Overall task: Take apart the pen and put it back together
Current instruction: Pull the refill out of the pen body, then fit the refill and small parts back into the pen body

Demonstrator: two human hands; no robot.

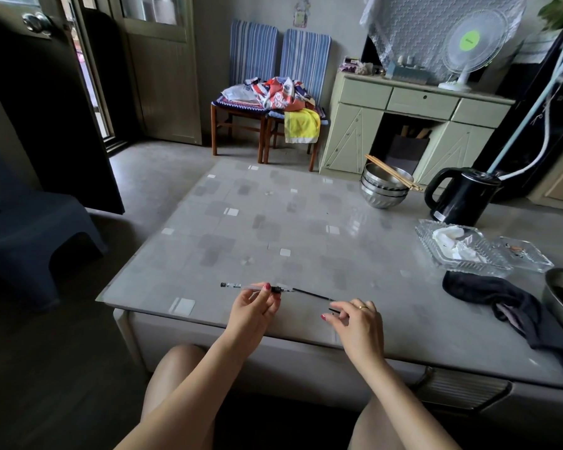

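Two bare hands work over the near edge of a low glass-topped table (241, 228) in the head view. At about 7 o'clock of the tabletop, the left hand (253, 311) pinches the clear pen barrel (241, 286) between thumb and fingertips; the barrel lies roughly level, its black end cap pointing toward 9 o'clock. From the barrel's grip end a thin black refill (312, 293) sticks out toward 4 o'clock, partly withdrawn. The right hand (358, 323), at about 5 o'clock and wearing a ring, has its fingers curled around a small dark piece (334, 311); what the piece is I cannot tell. Toward 2 o'clock stand stacked steel bowls (384, 193) with chopsticks (394, 172) across them, and a black electric kettle (460, 196). At 3 o'clock sits a clear glass dish (462, 251), with a dark cloth (488, 295) just nearer.
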